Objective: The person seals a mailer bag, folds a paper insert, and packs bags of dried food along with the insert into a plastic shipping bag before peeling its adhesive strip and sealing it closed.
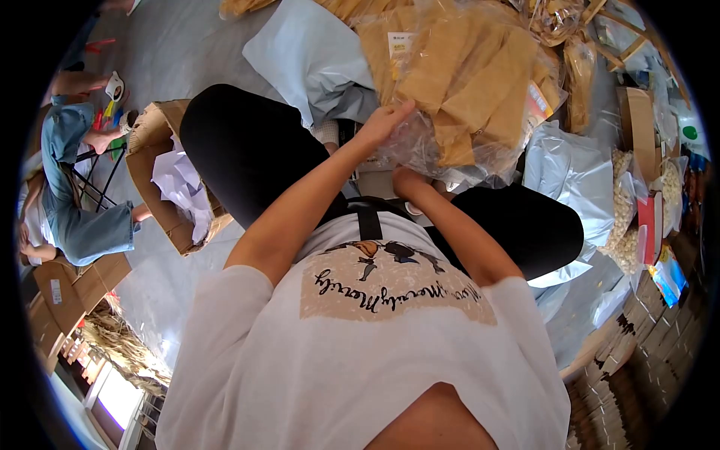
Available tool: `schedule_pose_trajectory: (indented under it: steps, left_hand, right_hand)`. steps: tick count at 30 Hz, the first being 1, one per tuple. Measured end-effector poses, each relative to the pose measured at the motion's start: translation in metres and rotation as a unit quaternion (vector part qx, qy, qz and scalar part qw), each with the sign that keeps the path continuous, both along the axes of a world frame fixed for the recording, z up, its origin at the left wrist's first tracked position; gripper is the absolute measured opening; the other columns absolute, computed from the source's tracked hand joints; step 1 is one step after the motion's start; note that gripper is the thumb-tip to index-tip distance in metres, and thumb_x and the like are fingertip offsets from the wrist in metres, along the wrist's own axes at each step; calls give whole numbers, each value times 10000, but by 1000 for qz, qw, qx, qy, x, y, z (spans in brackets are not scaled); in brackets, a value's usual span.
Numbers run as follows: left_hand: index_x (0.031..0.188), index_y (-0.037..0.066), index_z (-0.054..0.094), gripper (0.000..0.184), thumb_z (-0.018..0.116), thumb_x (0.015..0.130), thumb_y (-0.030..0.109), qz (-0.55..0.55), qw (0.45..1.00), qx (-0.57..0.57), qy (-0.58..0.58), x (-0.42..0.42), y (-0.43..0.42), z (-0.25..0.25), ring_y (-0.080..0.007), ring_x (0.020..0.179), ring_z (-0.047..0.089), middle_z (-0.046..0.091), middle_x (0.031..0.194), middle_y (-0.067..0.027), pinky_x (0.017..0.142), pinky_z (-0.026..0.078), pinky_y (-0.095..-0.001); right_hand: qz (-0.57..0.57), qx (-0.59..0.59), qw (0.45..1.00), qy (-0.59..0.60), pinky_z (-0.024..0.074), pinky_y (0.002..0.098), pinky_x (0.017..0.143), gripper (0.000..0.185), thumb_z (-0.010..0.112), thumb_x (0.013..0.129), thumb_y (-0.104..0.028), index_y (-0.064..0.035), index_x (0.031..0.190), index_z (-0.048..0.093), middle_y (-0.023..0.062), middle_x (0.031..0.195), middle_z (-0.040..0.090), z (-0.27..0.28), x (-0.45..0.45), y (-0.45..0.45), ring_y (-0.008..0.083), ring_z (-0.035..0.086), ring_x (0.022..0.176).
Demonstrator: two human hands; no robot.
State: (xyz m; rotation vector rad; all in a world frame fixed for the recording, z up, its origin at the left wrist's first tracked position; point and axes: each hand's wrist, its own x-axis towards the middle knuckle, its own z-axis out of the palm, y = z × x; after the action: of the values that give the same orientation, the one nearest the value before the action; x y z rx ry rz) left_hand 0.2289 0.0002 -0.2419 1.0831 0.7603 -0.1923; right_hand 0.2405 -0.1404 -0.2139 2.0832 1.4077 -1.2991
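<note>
Fingers (403, 109) of the left hand (384, 124) are pinching the near-left edge of a clear bag (466, 84) at far centre; I cannot tell what the half-hidden right hand (409, 181) is holding. Inside, long tan sheets (435, 64) are slanting near-left to far-right.

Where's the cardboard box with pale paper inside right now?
In the head view, the box is on the floor at left, between the person's left knee and another person's jeans.

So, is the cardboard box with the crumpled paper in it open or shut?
Open: the cardboard box has no flaps closed over its mouth, and pale crumpled paper shows inside.
</note>
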Motion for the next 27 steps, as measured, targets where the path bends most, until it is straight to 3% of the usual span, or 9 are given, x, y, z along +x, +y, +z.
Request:
schedule_pose_trajectory:
  steps: [2, 8, 11, 18, 21, 24, 26, 27]
  left_hand:
    - [1041, 48, 578, 388, 581, 835, 376, -66, 992, 86, -61, -4, -2, 8, -84, 686, 516, 570, 856, 4, 585, 428, -227]
    - [1050, 49, 574, 391, 595, 826, 369, -62, 996, 47, -42, -8, -1, 21, -74, 765, 525, 584, 873, 12, 659, 415, -220]
    - [1022, 50, 582, 366, 596, 824, 358, -49, 998, 29, -21, -6, -2, 32, -65, 772, 520, 585, 857, 23, 638, 404, -213]
    - [984, 59, 599, 303, 587, 821, 313, -26, 998, 54, -23, -9, 3, 28, -64, 758, 528, 596, 841, 27, 619, 384, -206]
    - [1052, 37, 574, 352, 595, 810, 292, -32, 994, 98, -37, -9, 0, 37, -90, 810, 541, 602, 911, -8, 663, 407, -223]
    - [1122, -5, 525, 449, 624, 780, 268, 34, 980, 188, -53, -11, -3, 57, -128, 878, 545, 593, 1023, -54, 704, 433, -250]
    - [1171, 0, 487, 490, 645, 759, 214, -33, 920, 388, -44, -16, 5, 62, -179, 975, 534, 549, 1141, -110, 772, 440, -276]
    - [1171, 0, 487, 490, 645, 759, 214, -32, 920, 389, -48, -21, 9, 70, -179, 975, 534, 549, 1141, -110, 772, 440, -276]
  right_hand:
    - [-8, -41, 999, 17, 483, 403, 698, 157, 515, 719, -23, -12, 836, 620, 180, 873, 616, -20, 11, -3, 327, 605, 839]
    - [-48, 62, 997, -16, 487, 399, 689, 164, 526, 716, -26, -14, 852, 615, 177, 870, 619, -70, 34, 10, 319, 609, 832]
    - [-63, 123, 989, -51, 489, 397, 684, 168, 531, 714, -28, -15, 861, 613, 175, 868, 620, -84, 34, 15, 315, 612, 829]
    - [-66, 150, 982, -90, 493, 392, 674, 182, 544, 710, -32, -18, 880, 608, 171, 863, 623, -82, 33, 5, 306, 617, 820]
    - [-61, 161, 980, -103, 494, 390, 669, 189, 549, 709, -34, -19, 888, 606, 169, 862, 624, -72, 28, 1, 303, 619, 817]
    - [-45, 168, 978, -114, 496, 388, 665, 196, 554, 707, -35, -20, 896, 603, 168, 860, 625, -50, 15, -8, 299, 621, 813]
    - [-30, 166, 978, -124, 497, 387, 662, 201, 558, 706, -36, -20, 902, 602, 167, 859, 626, -26, 1, -14, 296, 623, 811]
    - [-30, 162, 978, -128, 498, 386, 660, 204, 560, 705, -37, -21, 905, 601, 166, 858, 626, -9, -6, -16, 295, 624, 810]
